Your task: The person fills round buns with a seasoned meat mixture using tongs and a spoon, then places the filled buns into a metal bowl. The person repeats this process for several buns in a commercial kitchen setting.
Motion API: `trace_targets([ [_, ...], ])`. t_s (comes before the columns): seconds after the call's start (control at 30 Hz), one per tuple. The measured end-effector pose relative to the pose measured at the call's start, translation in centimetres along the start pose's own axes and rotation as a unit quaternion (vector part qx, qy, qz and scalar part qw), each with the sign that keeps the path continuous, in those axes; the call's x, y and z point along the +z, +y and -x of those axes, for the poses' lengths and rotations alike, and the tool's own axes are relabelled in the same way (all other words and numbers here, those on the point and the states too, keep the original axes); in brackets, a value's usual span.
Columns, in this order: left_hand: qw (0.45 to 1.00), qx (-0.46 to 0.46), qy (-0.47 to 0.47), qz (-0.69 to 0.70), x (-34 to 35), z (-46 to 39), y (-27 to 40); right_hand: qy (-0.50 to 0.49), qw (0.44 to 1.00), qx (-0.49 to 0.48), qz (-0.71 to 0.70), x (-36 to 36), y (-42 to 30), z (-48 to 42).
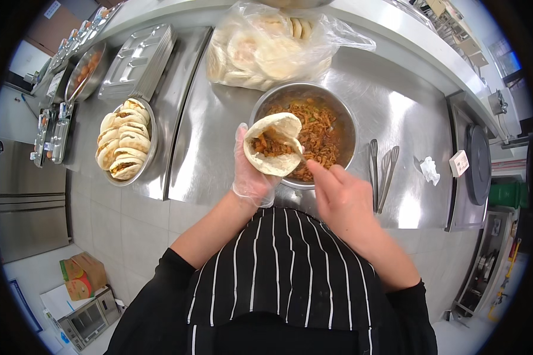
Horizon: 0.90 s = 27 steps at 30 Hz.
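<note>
My left hand [254,177], in a clear plastic glove, holds a split round flatbread [273,164] with its pocket spread wide. Shredded brown filling [266,144] lies inside the pocket. In my bare right hand [344,191] is the handle of a metal utensil [298,151], probably a spoon; its front end reaches into the bread, where its tip is hidden. Below the bread stands a steel bowl [354,133] holding more of the shredded filling in reddish sauce. The bread overlaps the bowl's left side.
Filled flatbreads [129,137] fill a bowl at left, near stacked compartment trays [135,62]. Behind the steel bowl sits a plastic bag of flatbreads [271,49]. Slotted utensils [384,177], crumpled tissue [429,170], a small box [459,163] and a dark round lid [478,164] are at right.
</note>
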<state>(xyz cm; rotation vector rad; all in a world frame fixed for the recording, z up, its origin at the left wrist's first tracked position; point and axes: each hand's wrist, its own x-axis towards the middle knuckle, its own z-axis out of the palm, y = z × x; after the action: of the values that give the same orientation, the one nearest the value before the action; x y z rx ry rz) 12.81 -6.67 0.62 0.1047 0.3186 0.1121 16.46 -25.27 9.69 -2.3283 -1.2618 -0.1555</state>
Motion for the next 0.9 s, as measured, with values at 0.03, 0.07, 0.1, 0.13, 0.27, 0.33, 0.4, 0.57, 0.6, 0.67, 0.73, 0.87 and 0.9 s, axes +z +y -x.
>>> trace_targets([
  [0.03,1.0,0.001,-0.001,-0.001,0.0,-0.3,0.0,-0.002,1.0,-0.016,-0.001,0.6,-0.1,0.4],
  [0.07,1.0,0.001,-0.002,-0.003,-0.1,-0.5,0.0,-0.004,0.999,-0.032,-0.002,1.0,-0.2,0.6],
  [0.1,1.0,0.004,-0.001,0.004,-0.2,-0.8,0.1,-0.008,0.999,-0.032,-0.003,1.2,-0.3,0.7],
  [0.13,1.0,0.007,0.0,0.011,-0.3,-1.1,0.2,-0.011,0.999,-0.032,-0.005,1.3,-0.4,0.8],
  [0.27,0.998,0.058,0.029,-0.006,-0.3,-0.9,0.7,0.009,0.998,-0.016,-0.062,0.7,0.5,1.2],
  [0.33,0.996,0.078,0.039,0.019,-0.3,-0.4,1.9,0.053,0.993,0.039,-0.103,0.9,2.0,1.9],
  [0.4,0.997,0.076,-0.009,0.024,-1.7,0.3,3.3,0.077,0.984,0.108,-0.116,1.5,4.5,2.2],
  [0.57,0.994,0.101,0.039,0.01,-4.4,1.7,4.9,-0.006,0.971,0.237,0.044,6.3,12.1,1.5],
  [0.6,0.993,0.093,0.071,-0.009,-4.8,1.8,5.0,-0.045,0.97,0.237,0.027,6.9,12.2,1.6],
  [0.67,0.99,0.102,0.098,0.002,-5.8,2.3,4.5,-0.123,0.964,0.235,-0.008,7.9,12.4,1.9],
  [0.73,0.988,0.111,0.104,0.021,-6.0,2.7,3.9,-0.098,0.952,0.273,-0.102,8.1,11.8,2.0],
  [0.87,0.992,0.116,0.04,0.029,-6.3,2.6,3.4,-0.089,0.924,0.306,-0.21,10.1,12.5,2.1],
  [0.9,0.993,0.113,0.04,0.017,-6.4,2.6,3.4,-0.103,0.903,0.336,-0.246,10.4,12.4,1.6],
])
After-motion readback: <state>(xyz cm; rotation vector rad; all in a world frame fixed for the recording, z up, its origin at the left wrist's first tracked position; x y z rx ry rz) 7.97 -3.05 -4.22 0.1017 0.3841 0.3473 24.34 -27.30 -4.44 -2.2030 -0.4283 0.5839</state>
